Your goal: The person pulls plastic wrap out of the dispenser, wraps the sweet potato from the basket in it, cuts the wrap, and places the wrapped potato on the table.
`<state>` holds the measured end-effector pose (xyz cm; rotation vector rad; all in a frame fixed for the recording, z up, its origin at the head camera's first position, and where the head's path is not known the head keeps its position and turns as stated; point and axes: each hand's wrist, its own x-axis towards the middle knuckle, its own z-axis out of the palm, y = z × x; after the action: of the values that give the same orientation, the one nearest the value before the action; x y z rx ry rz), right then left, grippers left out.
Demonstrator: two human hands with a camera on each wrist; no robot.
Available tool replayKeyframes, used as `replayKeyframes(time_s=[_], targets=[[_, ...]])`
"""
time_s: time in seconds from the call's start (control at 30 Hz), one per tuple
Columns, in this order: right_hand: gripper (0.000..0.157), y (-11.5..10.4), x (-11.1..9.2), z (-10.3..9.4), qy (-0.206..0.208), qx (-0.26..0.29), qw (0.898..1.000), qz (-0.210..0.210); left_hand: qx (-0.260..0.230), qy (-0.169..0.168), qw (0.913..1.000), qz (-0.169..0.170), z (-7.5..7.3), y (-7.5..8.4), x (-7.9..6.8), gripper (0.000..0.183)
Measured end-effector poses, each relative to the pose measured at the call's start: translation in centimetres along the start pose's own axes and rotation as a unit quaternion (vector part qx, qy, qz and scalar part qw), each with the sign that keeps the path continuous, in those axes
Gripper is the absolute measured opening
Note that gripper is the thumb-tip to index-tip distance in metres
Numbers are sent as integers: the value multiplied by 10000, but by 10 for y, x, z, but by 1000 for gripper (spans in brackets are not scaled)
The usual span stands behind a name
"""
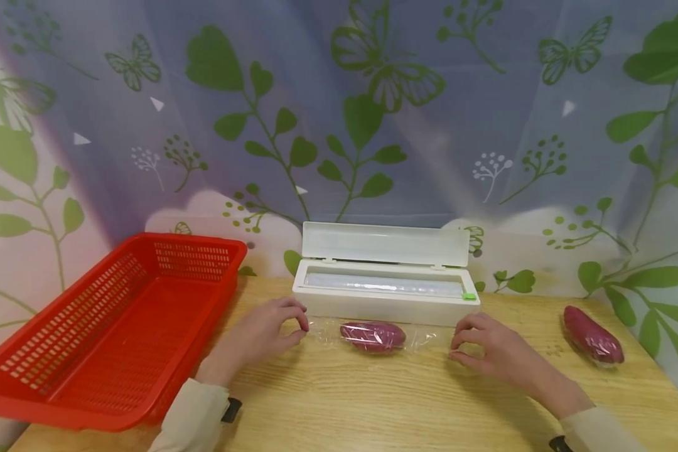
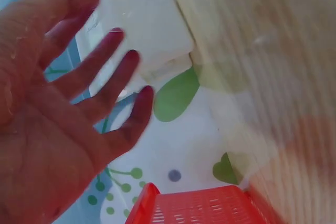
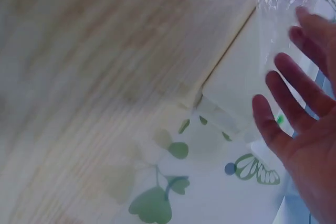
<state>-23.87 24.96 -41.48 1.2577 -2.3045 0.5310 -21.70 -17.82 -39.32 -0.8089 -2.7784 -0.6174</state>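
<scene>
A purple sweet potato (image 1: 373,337) lies in clear plastic film (image 1: 324,333) on the table, the film's loose ends stretching out to both sides. My left hand (image 1: 265,329) hovers at the film's left end, fingers loosely bent and parted from the thumb. Over at the right end, my right hand (image 1: 497,348) is held the same way. Both wrist views show spread fingers with nothing gripped in the left hand (image 2: 52,124) or the right hand (image 3: 315,140). Directly behind the sweet potato stands a white cling film box (image 1: 384,309), lid raised, roll inside.
A red plastic basket (image 1: 141,345) takes up the left side of the table. Far right lies another purple sweet potato (image 1: 592,336), shiny with film. A green slider (image 1: 469,296) sits on the box's right end. Behind everything hangs a leaf-and-butterfly curtain (image 1: 429,157).
</scene>
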Motion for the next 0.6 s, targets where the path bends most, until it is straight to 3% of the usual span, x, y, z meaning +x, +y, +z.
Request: replayKeyframes(time_s=[0.17,0.3,0.47,0.6], targets=[[12,-13,3,3,-976,27,9913,882,91,-591,9980,-211,5,2,-2,5],[24,-17,14,10,-1374,-208,9827,1221,380,-306,9973,-551,3,16,2,8],[24,-23,21,18,-1280,-713,9785,1455,786,391,9955,-360,3,42,11,13],[28,-26,23,22,-929,-746,9806,1559,632,228,9977,120,15,55,19,28]])
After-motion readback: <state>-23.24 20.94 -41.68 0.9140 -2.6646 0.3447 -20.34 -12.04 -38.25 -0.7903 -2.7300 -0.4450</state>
